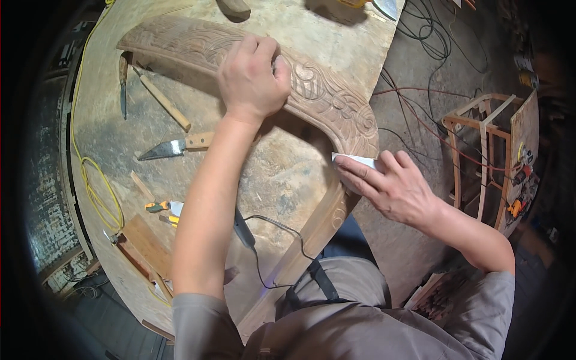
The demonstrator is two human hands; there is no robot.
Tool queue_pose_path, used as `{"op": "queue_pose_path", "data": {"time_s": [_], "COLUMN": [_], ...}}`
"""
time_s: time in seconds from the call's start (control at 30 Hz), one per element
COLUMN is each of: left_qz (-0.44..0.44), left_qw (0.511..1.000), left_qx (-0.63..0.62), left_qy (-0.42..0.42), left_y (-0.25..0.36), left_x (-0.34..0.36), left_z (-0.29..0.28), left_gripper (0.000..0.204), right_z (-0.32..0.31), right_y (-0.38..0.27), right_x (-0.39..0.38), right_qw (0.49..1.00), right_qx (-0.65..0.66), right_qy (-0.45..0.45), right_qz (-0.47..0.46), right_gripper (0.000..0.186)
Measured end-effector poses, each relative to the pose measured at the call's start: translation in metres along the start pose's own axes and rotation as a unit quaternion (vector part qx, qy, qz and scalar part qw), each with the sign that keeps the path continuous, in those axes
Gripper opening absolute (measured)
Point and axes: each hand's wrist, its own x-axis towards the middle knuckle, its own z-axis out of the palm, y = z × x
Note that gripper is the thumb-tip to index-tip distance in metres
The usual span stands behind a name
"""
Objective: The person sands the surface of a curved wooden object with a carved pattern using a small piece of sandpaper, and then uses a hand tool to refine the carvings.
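A carved wooden piece (pixel 333 96) with scrollwork bends down toward my body across the worktable. My left hand (pixel 255 78) is closed over its upper stretch, fingers curled round the edge. My right hand (pixel 378 180) holds a white sheet or pad (pixel 360 159), perhaps sandpaper, against the bend of the carving, with fingertips pressed on it. Beside my left forearm lie a wide-bladed knife (pixel 168 148), a wooden-handled tool (pixel 162 99) and a narrow knife (pixel 123 90). A dark corded tool (pixel 244 231) is partly hidden behind that forearm.
The worktable (pixel 108 156) also holds a yellow cable (pixel 99 189), small tools (pixel 157 206), a wooden box (pixel 138 252) and a wooden block (pixel 234 7). On the right, hoses and cables (pixel 426 33) lie on the floor near a wooden frame (pixel 483 144) with power tools (pixel 516 207).
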Motion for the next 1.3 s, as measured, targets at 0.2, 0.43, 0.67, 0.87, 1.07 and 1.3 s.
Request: {"op": "queue_pose_path", "data": {"time_s": [0.2, 0.43, 0.67, 0.87, 1.07, 1.3], "left_qz": [0.009, 0.008, 0.010, 0.016, 0.015, 0.036], "left_qw": [1.000, 1.000, 1.000, 1.000, 1.000, 0.999], "left_qx": [-0.006, -0.015, 0.002, 0.006, 0.007, -0.021], "left_qy": [0.010, -0.009, -0.011, -0.014, -0.018, 0.033], "left_y": [0.000, 0.008, 0.004, 0.002, 0.003, -0.006], "left_x": [0.001, 0.001, 0.002, 0.001, 0.001, 0.003], "left_z": [0.004, 0.003, 0.000, -0.001, 0.000, -0.010], "left_gripper": [0.010, 0.010, 0.009, 0.010, 0.011, 0.016], "right_z": [0.002, 0.017, 0.013, 0.029, 0.024, 0.016], "right_y": [0.018, 0.014, -0.065, -0.079, -0.068, -0.035], "right_x": [0.035, 0.045, -0.009, -0.004, 0.012, 0.001], "right_qw": [0.999, 0.992, 0.944, 0.934, 0.931, 0.850], "right_qx": [0.029, 0.061, 0.138, 0.152, 0.158, 0.218], "right_qy": [0.036, 0.103, 0.166, 0.161, 0.144, 0.383], "right_qz": [-0.007, 0.045, 0.249, 0.282, 0.297, 0.289], "right_gripper": [0.043, 0.044, 0.057, 0.059, 0.058, 0.069]}}
